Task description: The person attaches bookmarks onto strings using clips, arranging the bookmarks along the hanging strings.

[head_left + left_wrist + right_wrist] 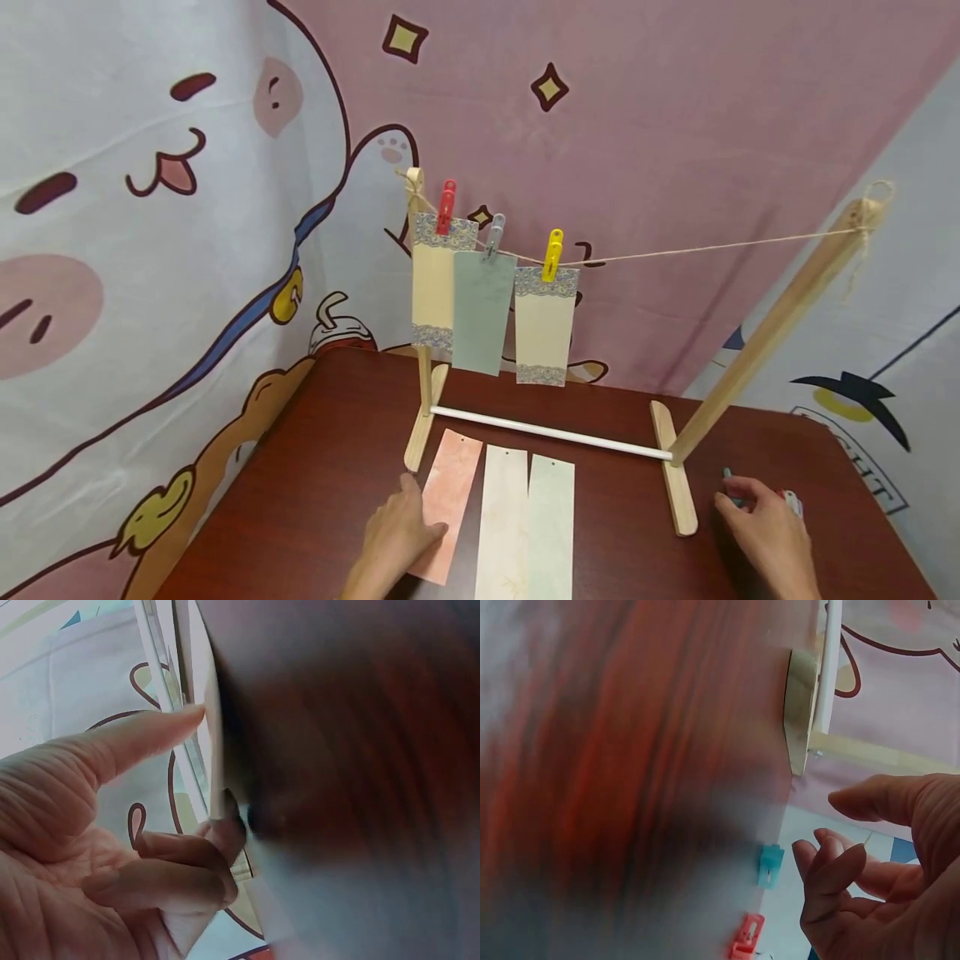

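Note:
My left hand [397,529] is at the pink paper card [454,479], a strip with a punched hole at its top. Its thumb lies on the card's face, and in the left wrist view the curled fingers [217,832] meet the card's edge. Beside it lie a cream card [504,508] and a pale green card [552,517]. My right hand [768,529] hovers at the table's right, thumb and fingers apart with nothing between them. Close to those fingers are a teal clothespin [770,866] and a red clothespin [748,934].
A wooden stand with a white crossbar [551,432] holds up a sagging twine line [697,249]. Red [446,208], grey [494,237] and yellow [552,254] clothespins hang three cards on its left half. The right post [772,342] leans near my right hand. A cartoon cloth [675,125] stands behind.

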Action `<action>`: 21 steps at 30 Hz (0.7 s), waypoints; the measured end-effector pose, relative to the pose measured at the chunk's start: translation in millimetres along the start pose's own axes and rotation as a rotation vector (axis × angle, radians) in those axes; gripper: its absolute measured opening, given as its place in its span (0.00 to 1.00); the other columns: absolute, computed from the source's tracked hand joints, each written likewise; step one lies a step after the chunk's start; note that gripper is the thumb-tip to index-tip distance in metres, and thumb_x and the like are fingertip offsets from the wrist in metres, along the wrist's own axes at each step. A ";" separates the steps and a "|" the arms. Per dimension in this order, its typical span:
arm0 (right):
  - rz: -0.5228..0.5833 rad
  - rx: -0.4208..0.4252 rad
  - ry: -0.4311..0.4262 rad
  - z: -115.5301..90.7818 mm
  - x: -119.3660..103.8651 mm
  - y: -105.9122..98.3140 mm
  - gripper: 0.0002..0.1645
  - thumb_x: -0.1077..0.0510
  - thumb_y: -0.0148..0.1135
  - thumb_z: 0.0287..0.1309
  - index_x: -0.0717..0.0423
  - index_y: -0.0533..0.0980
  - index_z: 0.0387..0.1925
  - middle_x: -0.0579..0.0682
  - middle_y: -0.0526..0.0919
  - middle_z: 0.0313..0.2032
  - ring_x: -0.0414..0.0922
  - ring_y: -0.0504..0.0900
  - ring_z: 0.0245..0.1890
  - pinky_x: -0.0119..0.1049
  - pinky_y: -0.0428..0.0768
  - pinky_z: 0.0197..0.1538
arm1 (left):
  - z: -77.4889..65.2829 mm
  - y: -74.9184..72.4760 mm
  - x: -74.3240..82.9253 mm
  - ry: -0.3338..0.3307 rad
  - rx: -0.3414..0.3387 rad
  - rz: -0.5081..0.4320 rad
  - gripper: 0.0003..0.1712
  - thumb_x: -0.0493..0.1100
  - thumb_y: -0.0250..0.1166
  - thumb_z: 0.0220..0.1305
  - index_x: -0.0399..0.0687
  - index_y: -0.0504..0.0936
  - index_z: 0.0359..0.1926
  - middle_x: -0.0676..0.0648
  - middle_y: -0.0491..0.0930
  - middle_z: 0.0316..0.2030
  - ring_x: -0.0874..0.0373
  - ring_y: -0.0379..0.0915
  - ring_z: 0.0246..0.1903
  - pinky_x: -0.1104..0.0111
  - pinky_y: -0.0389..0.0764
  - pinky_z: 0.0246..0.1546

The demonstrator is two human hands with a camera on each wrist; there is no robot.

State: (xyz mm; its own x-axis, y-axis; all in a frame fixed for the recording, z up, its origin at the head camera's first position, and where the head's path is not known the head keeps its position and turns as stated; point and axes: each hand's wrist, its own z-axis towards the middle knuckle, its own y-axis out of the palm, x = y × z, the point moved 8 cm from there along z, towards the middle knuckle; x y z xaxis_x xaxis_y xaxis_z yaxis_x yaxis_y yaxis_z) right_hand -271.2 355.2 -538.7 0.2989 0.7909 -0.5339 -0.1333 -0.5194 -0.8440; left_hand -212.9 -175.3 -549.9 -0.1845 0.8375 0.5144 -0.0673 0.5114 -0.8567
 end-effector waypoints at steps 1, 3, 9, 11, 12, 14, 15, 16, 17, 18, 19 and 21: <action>-0.006 -0.011 -0.002 1.6 1.1 1.0 0.28 0.54 0.69 0.70 0.73 0.77 0.59 0.68 0.85 0.40 0.65 0.83 0.43 0.66 0.74 0.48 | 1.8 2.2 -3.4 0.006 0.012 -0.002 0.46 0.46 0.91 0.44 0.28 0.72 0.54 0.32 0.84 0.33 0.31 0.85 0.33 0.40 0.83 0.31; -0.021 -0.032 -0.016 4.4 3.1 2.2 0.29 0.54 0.70 0.69 0.74 0.77 0.59 0.71 0.85 0.44 0.69 0.82 0.47 0.70 0.75 0.50 | 6.1 7.5 -11.2 0.021 0.039 -0.014 0.44 0.45 0.90 0.45 0.29 0.74 0.54 0.32 0.85 0.32 0.31 0.85 0.32 0.41 0.83 0.30; -0.066 -0.148 -0.083 8.1 7.8 7.4 0.31 0.52 0.72 0.66 0.75 0.78 0.58 0.66 0.85 0.40 0.65 0.83 0.42 0.67 0.78 0.43 | 14.1 30.6 -38.1 0.067 0.049 -0.018 0.28 0.47 0.86 0.53 0.38 0.81 0.47 0.39 0.85 0.31 0.35 0.86 0.32 0.42 0.82 0.29; -0.087 -0.193 -0.096 7.8 9.3 10.8 0.30 0.52 0.72 0.66 0.74 0.79 0.57 0.65 0.85 0.40 0.64 0.84 0.40 0.65 0.79 0.41 | 16.2 39.1 -46.5 0.090 0.042 -0.022 0.25 0.47 0.85 0.54 0.41 0.81 0.43 0.42 0.85 0.30 0.36 0.86 0.31 0.43 0.81 0.28; -0.101 -0.211 -0.103 7.6 9.5 12.4 0.29 0.52 0.72 0.66 0.74 0.80 0.56 0.66 0.86 0.40 0.65 0.84 0.41 0.65 0.79 0.41 | 16.9 41.5 -49.7 0.103 0.046 -0.026 0.23 0.47 0.85 0.53 0.43 0.81 0.41 0.44 0.84 0.29 0.38 0.85 0.31 0.45 0.81 0.27; -0.129 -0.235 -0.103 7.6 9.6 15.2 0.27 0.52 0.73 0.65 0.72 0.82 0.53 0.69 0.86 0.43 0.69 0.84 0.43 0.66 0.79 0.43 | 16.7 44.4 -53.7 0.134 0.055 -0.048 0.21 0.45 0.84 0.54 0.46 0.80 0.38 0.46 0.82 0.27 0.40 0.84 0.29 0.47 0.79 0.24; -0.140 -0.237 -0.104 7.8 9.1 16.0 0.25 0.52 0.73 0.65 0.71 0.83 0.52 0.71 0.86 0.45 0.71 0.84 0.45 0.68 0.79 0.45 | 16.5 44.1 -54.9 0.148 0.063 -0.059 0.20 0.44 0.84 0.54 0.47 0.79 0.36 0.48 0.81 0.26 0.42 0.84 0.27 0.48 0.78 0.23; -0.149 -0.235 -0.105 8.0 8.4 16.4 0.24 0.53 0.73 0.65 0.71 0.84 0.50 0.71 0.86 0.45 0.72 0.83 0.46 0.68 0.79 0.46 | 15.9 42.8 -55.4 0.161 0.071 -0.062 0.20 0.43 0.84 0.55 0.48 0.77 0.35 0.49 0.80 0.25 0.44 0.83 0.27 0.50 0.77 0.22; -0.152 -0.227 -0.101 8.3 7.4 15.9 0.23 0.53 0.73 0.65 0.70 0.84 0.49 0.71 0.86 0.46 0.72 0.83 0.47 0.69 0.78 0.47 | 15.0 40.5 -55.3 0.164 0.077 -0.064 0.20 0.42 0.83 0.55 0.50 0.76 0.34 0.51 0.79 0.25 0.46 0.82 0.26 0.51 0.76 0.22; -0.149 -0.217 -0.093 8.4 6.8 15.1 0.21 0.53 0.72 0.65 0.70 0.84 0.48 0.69 0.87 0.43 0.70 0.83 0.46 0.68 0.77 0.47 | 13.6 37.0 -54.0 0.169 0.085 -0.065 0.20 0.42 0.83 0.56 0.52 0.75 0.33 0.52 0.78 0.24 0.49 0.81 0.25 0.52 0.75 0.22; -0.147 -0.201 -0.086 8.5 6.3 13.6 0.20 0.54 0.72 0.66 0.69 0.84 0.48 0.66 0.87 0.40 0.67 0.84 0.43 0.66 0.77 0.46 | 12.9 34.9 -53.6 0.165 0.083 -0.070 0.20 0.42 0.82 0.57 0.53 0.74 0.32 0.54 0.77 0.24 0.51 0.79 0.25 0.53 0.74 0.22; -0.133 -0.151 -0.078 8.7 4.6 8.8 0.20 0.55 0.71 0.66 0.69 0.82 0.48 0.59 0.85 0.34 0.61 0.82 0.38 0.61 0.77 0.41 | 9.9 28.4 -49.5 0.184 0.091 -0.070 0.21 0.42 0.82 0.58 0.54 0.73 0.32 0.54 0.75 0.23 0.52 0.77 0.24 0.54 0.71 0.21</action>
State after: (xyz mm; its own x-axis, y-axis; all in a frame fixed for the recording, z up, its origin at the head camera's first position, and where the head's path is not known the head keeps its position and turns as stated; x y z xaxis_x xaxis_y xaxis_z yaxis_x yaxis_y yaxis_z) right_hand -279.2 357.1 -549.0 0.2297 0.8754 -0.4253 0.0479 -0.4466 -0.8934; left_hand -215.3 -204.2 -600.1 0.0055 0.8258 0.5639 -0.1633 0.5571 -0.8142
